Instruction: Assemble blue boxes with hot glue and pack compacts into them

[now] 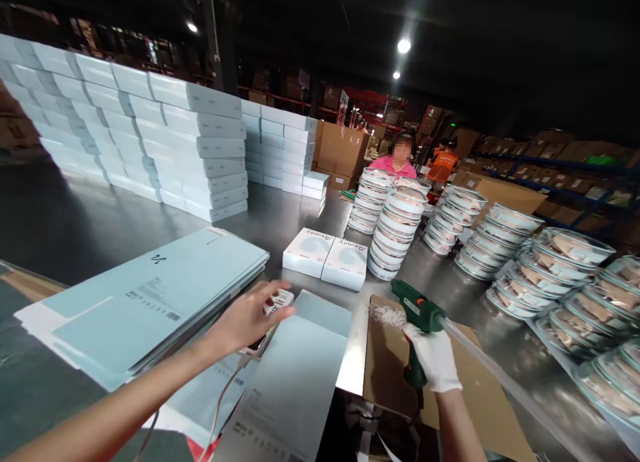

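My right hand (433,355), in a white glove, is wrapped around the handle of a green glue gun (417,307). A long clear glue stick (480,349) trails from the gun's back end. My bare left hand (255,317) has its thumb and fingers apart over a small light object with dark marks (280,302); whether it touches that object I cannot tell. Below the palm lies a phone-like device (257,345) with a cable (220,402). Close by is a light-blue box (300,355), and to the left lies a stack of flat light-blue cartons (165,282).
Under the glue gun lies a brown cardboard sheet (385,369) with whitish glue scraps (387,315). Two small white boxes (325,257) sit ahead. Stacks of round clear-lidded packs (397,229) line the right; a wall of light-blue boxes (150,129) stands left. A person (395,159) is across the table.
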A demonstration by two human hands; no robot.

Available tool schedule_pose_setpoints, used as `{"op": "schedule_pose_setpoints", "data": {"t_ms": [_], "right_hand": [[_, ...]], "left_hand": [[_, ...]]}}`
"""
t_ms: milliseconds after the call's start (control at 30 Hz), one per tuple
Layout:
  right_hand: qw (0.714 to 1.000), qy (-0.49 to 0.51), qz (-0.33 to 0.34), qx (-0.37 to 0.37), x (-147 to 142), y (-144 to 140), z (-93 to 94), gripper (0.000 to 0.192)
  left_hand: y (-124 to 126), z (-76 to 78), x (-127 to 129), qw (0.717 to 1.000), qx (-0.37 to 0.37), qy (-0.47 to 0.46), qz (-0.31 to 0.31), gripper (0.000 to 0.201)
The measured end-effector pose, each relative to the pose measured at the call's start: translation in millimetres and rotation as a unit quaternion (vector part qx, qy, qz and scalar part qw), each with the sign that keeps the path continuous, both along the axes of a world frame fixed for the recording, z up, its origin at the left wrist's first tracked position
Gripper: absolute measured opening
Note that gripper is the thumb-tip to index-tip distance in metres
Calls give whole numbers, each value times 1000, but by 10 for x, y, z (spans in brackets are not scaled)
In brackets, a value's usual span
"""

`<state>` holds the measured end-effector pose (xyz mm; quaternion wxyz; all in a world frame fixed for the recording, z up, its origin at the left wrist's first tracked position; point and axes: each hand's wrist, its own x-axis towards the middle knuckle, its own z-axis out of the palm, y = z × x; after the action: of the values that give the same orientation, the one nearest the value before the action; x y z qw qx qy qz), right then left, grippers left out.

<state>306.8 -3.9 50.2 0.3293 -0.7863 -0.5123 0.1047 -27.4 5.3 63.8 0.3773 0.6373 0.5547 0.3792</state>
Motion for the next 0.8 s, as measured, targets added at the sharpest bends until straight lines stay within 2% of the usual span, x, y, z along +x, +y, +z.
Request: {"op": "schedule_pose_setpoints", "data": {"t_ms": [100,167,233,400,600,667,733,800], "right_hand": [[986,164,41,9,52,-88,46,18],[963,257,72,28,31,-152,79,26],[939,327,98,46,4,-227,96,37],[896,417,130,79,26,-498,83,37],[845,509,154,57,24,-804,166,32],[837,522,155,46,17,-876,175,32],[832,534,151,29,38,-954,129,34],[836,529,146,20,85,-1049,25,36]], "left_hand": [[7,-266,-195,998,-29,50,-33,66],[10,-383,-144,995,-51,66,-63,70],[24,-437,-32,992,-65,75,-78,68],[-10,-438,107,989,-100,73,-78,51],[-251,-330,-64,985,-149,-5,-82,46],[-329,-266,-113,990,-125,-24,-60,46],[-440,-240,-125,998,-43,-34,17,47],[-601,-289,-88,995,33,-35,89,48]]}}
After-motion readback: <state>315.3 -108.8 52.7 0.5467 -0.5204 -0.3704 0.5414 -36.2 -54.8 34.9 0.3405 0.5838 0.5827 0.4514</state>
